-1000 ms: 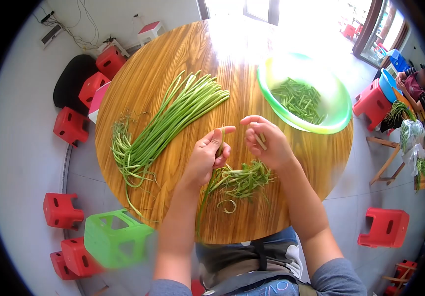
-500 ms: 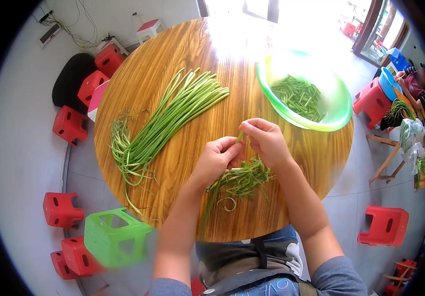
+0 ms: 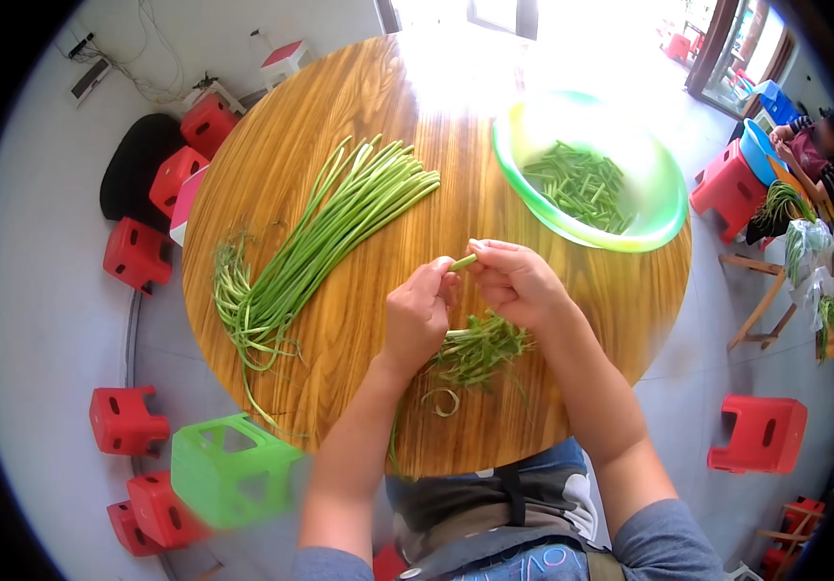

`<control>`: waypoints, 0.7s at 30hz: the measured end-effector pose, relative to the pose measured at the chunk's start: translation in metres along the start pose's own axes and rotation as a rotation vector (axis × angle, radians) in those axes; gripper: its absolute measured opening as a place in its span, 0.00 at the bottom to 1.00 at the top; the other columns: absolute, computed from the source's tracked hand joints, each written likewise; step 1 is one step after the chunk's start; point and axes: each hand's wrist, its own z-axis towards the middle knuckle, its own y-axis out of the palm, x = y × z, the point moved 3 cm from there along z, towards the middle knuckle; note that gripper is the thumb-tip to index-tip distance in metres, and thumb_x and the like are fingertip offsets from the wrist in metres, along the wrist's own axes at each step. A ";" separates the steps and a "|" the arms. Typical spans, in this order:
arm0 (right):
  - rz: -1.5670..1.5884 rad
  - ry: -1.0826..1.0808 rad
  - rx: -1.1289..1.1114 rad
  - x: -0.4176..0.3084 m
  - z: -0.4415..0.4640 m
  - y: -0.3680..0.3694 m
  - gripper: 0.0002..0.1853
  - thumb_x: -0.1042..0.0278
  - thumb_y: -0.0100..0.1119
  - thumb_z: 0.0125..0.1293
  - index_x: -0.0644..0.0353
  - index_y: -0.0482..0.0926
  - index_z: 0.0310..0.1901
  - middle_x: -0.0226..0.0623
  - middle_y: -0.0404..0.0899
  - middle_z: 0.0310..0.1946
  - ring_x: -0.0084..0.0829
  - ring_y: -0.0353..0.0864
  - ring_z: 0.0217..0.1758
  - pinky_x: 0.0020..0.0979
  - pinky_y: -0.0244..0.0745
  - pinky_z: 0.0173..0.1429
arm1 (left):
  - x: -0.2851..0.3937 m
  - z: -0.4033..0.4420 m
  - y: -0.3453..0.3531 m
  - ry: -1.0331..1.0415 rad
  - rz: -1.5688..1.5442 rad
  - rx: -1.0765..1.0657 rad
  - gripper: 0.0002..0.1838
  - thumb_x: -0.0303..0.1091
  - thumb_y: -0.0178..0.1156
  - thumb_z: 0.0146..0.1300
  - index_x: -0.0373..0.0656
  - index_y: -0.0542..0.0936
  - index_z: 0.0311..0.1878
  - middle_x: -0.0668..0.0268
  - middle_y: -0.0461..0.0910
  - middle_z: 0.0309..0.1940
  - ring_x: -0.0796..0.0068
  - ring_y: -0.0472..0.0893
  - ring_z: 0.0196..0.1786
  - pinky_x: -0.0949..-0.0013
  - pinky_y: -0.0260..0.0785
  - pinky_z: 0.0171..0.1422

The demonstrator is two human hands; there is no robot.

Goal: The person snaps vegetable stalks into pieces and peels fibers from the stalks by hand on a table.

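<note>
A short green garlic scape (image 3: 463, 262) spans the gap between my two hands above the near half of the table. My left hand (image 3: 419, 308) pinches its left end, fingers curled in. On the other end, the thumb and fingers of my right hand (image 3: 518, 281) are closed. Just below my hands lies a heap of scape tips and trimmings (image 3: 483, 351), partly hidden by my left wrist. Farther left rests a big bundle of long garlic scapes (image 3: 325, 242), its curled thin ends toward me. Cut pieces (image 3: 581, 186) fill part of the green-rimmed bowl (image 3: 664, 228).
The round wooden table (image 3: 339, 387) reaches up to my waist. A green stool (image 3: 228, 470) and red stools (image 3: 128, 421) stand at the left, another red stool (image 3: 758, 434) at the right. At far right a person (image 3: 809, 155) sits by a blue basin (image 3: 758, 155).
The scape between my hands has turned from nearly upright to more level. My left hand has risen slightly and rotated, and the view has shifted a little.
</note>
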 end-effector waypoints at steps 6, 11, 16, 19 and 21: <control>-0.063 -0.016 0.061 0.005 -0.004 0.009 0.05 0.69 0.54 0.64 0.59 0.73 0.31 0.25 0.70 0.22 0.09 0.56 0.15 0.14 0.47 0.15 | 0.005 -0.001 0.002 0.072 0.121 0.104 0.13 0.17 0.48 0.55 0.33 0.73 0.45 0.54 0.79 0.29 0.68 0.80 0.26 0.70 0.73 0.32; -0.521 -0.186 0.141 0.024 -0.002 0.020 0.07 0.66 0.55 0.64 0.59 0.74 0.32 0.20 0.66 0.20 0.10 0.55 0.16 0.16 0.48 0.18 | -0.007 -0.002 0.008 -0.159 -0.151 0.312 0.09 0.26 0.49 0.64 0.35 0.73 0.46 0.60 0.79 0.28 0.76 0.77 0.24 0.73 0.71 0.29; -0.751 -0.142 -0.029 0.009 -0.018 0.041 0.10 0.63 0.58 0.62 0.61 0.76 0.30 0.19 0.63 0.16 0.12 0.58 0.19 0.18 0.52 0.22 | -0.037 0.003 -0.012 -0.760 -1.308 0.268 0.15 0.39 0.46 0.69 0.41 0.71 0.52 0.67 0.73 0.23 0.85 0.61 0.17 0.80 0.54 0.20; -1.116 -0.334 -0.048 0.006 -0.017 0.035 0.11 0.63 0.61 0.60 0.62 0.76 0.28 0.19 0.64 0.16 0.12 0.60 0.19 0.19 0.55 0.22 | -0.035 0.005 -0.014 -0.861 -1.374 0.165 0.15 0.38 0.46 0.70 0.38 0.72 0.51 0.67 0.74 0.24 0.85 0.62 0.18 0.80 0.55 0.22; -1.190 -0.322 -0.064 0.003 -0.017 0.033 0.09 0.65 0.61 0.59 0.62 0.77 0.30 0.19 0.64 0.16 0.12 0.60 0.20 0.19 0.55 0.23 | -0.038 0.005 -0.009 -0.868 -1.395 0.141 0.14 0.36 0.46 0.69 0.34 0.73 0.47 0.66 0.74 0.25 0.85 0.63 0.19 0.81 0.55 0.23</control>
